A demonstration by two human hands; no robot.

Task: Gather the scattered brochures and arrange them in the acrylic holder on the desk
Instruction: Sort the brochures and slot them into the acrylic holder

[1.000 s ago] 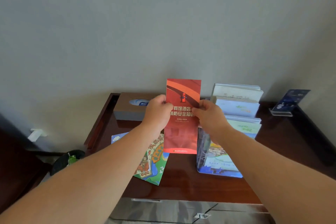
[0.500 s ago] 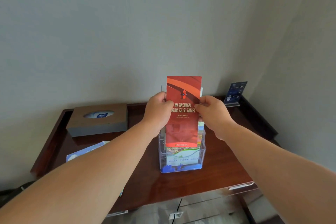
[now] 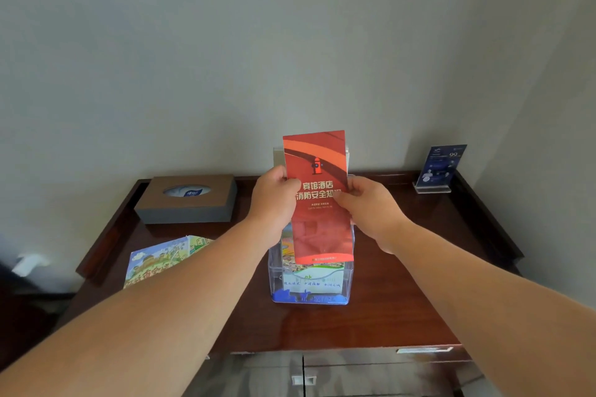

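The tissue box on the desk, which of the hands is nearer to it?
Left. The left hand grips the red brochure by its left edge, on the side facing the tissue box. The right hand grips the brochure's far edge.

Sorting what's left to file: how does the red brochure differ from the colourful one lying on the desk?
The red fire-safety brochure is upright, held by both hands over the clear acrylic holder; the colourful illustrated brochure lies flat on the desk, untouched. The red one is mostly one colour; the other is multicoloured. Both are printed paper.
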